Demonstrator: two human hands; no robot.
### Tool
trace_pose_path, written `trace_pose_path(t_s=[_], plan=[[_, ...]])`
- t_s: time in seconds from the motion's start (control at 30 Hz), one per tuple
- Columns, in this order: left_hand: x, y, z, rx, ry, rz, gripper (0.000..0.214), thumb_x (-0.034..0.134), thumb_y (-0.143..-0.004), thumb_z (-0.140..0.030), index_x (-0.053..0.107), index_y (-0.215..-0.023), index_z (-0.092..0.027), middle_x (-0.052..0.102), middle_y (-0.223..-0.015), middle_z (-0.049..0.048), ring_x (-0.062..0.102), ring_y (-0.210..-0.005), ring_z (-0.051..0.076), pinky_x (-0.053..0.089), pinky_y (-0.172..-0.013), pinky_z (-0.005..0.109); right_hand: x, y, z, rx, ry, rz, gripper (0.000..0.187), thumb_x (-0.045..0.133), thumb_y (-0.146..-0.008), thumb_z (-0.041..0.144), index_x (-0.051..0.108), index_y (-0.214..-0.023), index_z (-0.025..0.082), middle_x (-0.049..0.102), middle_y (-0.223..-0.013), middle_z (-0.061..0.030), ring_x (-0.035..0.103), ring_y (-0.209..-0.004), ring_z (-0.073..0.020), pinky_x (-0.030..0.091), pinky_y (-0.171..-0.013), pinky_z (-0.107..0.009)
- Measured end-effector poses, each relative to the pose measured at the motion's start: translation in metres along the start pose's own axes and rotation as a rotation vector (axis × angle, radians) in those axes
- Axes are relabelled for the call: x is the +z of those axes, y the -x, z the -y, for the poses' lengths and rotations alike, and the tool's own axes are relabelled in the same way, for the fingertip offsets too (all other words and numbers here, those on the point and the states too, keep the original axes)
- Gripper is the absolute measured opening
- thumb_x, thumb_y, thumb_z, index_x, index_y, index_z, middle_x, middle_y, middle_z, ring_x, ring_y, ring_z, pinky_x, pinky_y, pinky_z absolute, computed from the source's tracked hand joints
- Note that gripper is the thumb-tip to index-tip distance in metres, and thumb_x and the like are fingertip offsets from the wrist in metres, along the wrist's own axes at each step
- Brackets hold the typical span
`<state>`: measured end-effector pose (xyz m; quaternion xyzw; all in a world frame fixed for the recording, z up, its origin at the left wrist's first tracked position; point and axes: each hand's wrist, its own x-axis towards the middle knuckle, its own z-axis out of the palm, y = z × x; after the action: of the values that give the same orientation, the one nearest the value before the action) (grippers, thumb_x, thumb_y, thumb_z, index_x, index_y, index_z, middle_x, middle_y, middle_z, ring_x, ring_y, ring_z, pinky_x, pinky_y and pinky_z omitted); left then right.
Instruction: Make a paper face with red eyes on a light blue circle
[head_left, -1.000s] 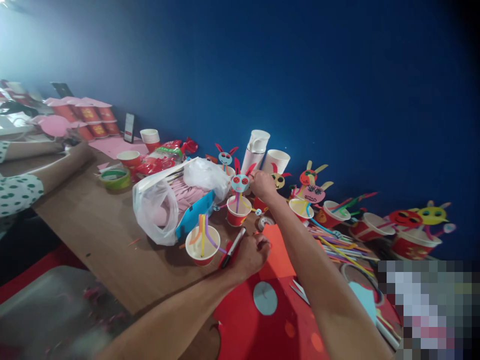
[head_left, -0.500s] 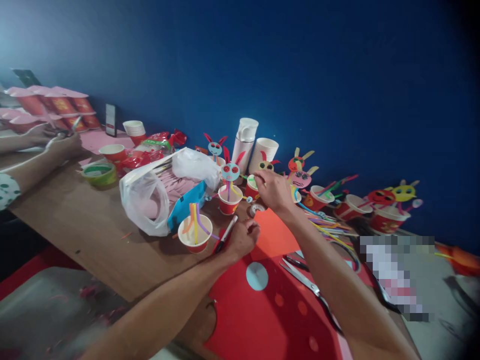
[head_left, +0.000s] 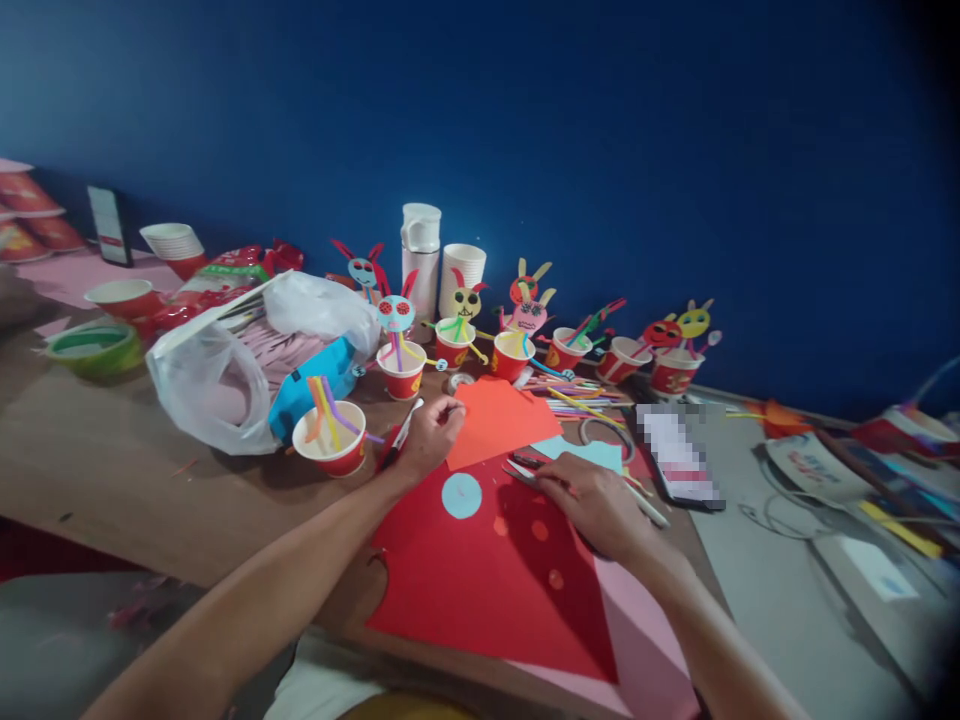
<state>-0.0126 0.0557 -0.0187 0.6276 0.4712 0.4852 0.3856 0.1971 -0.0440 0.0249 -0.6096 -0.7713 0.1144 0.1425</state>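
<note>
My left hand point(head_left: 436, 436) is closed, fingertips pinched together by the left edge of an orange paper sheet point(head_left: 502, 425); whatever the pinch holds is too small to make out. My right hand point(head_left: 596, 500) is closed over the scissors point(head_left: 519, 472); the blade tips point left and the handles are hidden under the palm. Below both hands lies a large red paper sheet point(head_left: 480, 580), with a light blue paper disc point(head_left: 461, 495) and several small orange discs point(head_left: 539, 530) on it. Beside my left hand lies a black-and-white marker point(head_left: 402, 433).
A cup with bent straws point(head_left: 330, 438) stands left, near a plastic bag point(head_left: 217, 385). Several cup figures with paper faces point(head_left: 395, 313) line the wall. Loose straws point(head_left: 585, 400), a tape roll point(head_left: 615, 440) and a phone point(head_left: 681, 455) lie right. Green tape point(head_left: 94, 348) is at left.
My right hand has come down from the cup figures onto the scissors. My left hand stays pinched near the orange sheet. The view has swung right, leaving most of the other person's hands out of sight.
</note>
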Motion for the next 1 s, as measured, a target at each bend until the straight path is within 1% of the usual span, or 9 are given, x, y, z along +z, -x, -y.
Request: trace_pose_path(t_s=[0.13, 0.2, 0.33, 0.5, 0.6, 0.83, 1.0], plan=[[-0.003, 0.002, -0.002, 0.037, -0.022, 0.001, 0.019, 0.049, -0.075, -0.031, 0.059, -0.074, -0.015, 0.057, -0.066, -0.0002, 0.05, -0.061, 0.012, 0.04, -0.058, 0.02, 0.003, 0.003, -0.005, -0.049, 0.131, 0.098, 0.026, 0.042, -0.085, 0.019, 0.066, -0.092, 0.026, 0.065, -0.094, -0.0023, 0.058, -0.089, -0.0173, 0.038, -0.075, -0.029], [-0.003, 0.003, -0.002, 0.047, -0.031, 0.008, 0.019, 0.049, -0.076, -0.031, 0.059, -0.074, -0.015, 0.057, -0.066, -0.0003, 0.05, -0.061, 0.012, 0.04, -0.058, 0.02, 0.004, 0.002, -0.006, -0.064, 0.179, 0.15, 0.025, 0.044, -0.084, 0.018, 0.066, -0.092, 0.026, 0.063, -0.095, -0.0034, 0.057, -0.091, -0.0177, 0.037, -0.076, -0.029], [-0.003, 0.003, -0.003, 0.046, -0.048, 0.018, 0.019, 0.049, -0.076, -0.03, 0.06, -0.073, -0.015, 0.057, -0.065, -0.0007, 0.05, -0.06, 0.011, 0.039, -0.057, 0.019, 0.002, -0.002, -0.003, -0.039, 0.224, 0.221, 0.02, 0.045, -0.083, 0.018, 0.064, -0.088, 0.024, 0.062, -0.094, -0.0044, 0.056, -0.091, -0.0192, 0.036, -0.074, -0.03], [-0.003, 0.003, -0.003, 0.04, -0.054, 0.03, 0.018, 0.049, -0.076, -0.029, 0.059, -0.072, -0.015, 0.053, -0.06, -0.0025, 0.046, -0.055, 0.01, 0.036, -0.052, 0.018, -0.001, -0.005, 0.001, -0.045, 0.288, 0.285, 0.021, 0.041, -0.084, 0.015, 0.061, -0.08, 0.019, 0.062, -0.088, -0.0063, 0.056, -0.085, -0.0195, 0.034, -0.069, -0.029], [-0.003, 0.002, -0.001, 0.036, -0.054, 0.032, 0.018, 0.049, -0.076, -0.029, 0.059, -0.073, -0.015, 0.053, -0.059, -0.0027, 0.045, -0.054, 0.009, 0.036, -0.051, 0.018, 0.003, -0.003, -0.002, -0.086, 0.33, 0.289, 0.021, 0.039, -0.084, 0.012, 0.059, -0.083, 0.018, 0.062, -0.089, -0.0074, 0.055, -0.084, -0.0204, 0.034, -0.068, -0.03], [-0.004, 0.001, 0.002, 0.039, -0.044, 0.049, 0.018, 0.05, -0.076, -0.03, 0.06, -0.075, -0.014, 0.054, -0.06, -0.0022, 0.047, -0.056, 0.01, 0.038, -0.054, 0.019, 0.015, 0.002, -0.006, -0.174, 0.469, 0.261, 0.023, 0.039, -0.083, 0.007, 0.058, -0.092, 0.017, 0.06, -0.097, -0.01, 0.053, -0.094, -0.0256, 0.033, -0.07, -0.035], [-0.004, 0.0, 0.003, 0.036, -0.036, 0.056, 0.018, 0.05, -0.076, -0.029, 0.06, -0.075, -0.014, 0.053, -0.06, -0.0025, 0.045, -0.054, 0.009, 0.037, -0.052, 0.018, 0.018, 0.003, -0.011, -0.172, 0.51, 0.235, 0.027, 0.037, -0.084, 0.006, 0.059, -0.094, 0.016, 0.061, -0.094, -0.0099, 0.054, -0.089, -0.0238, 0.032, -0.07, -0.034]])
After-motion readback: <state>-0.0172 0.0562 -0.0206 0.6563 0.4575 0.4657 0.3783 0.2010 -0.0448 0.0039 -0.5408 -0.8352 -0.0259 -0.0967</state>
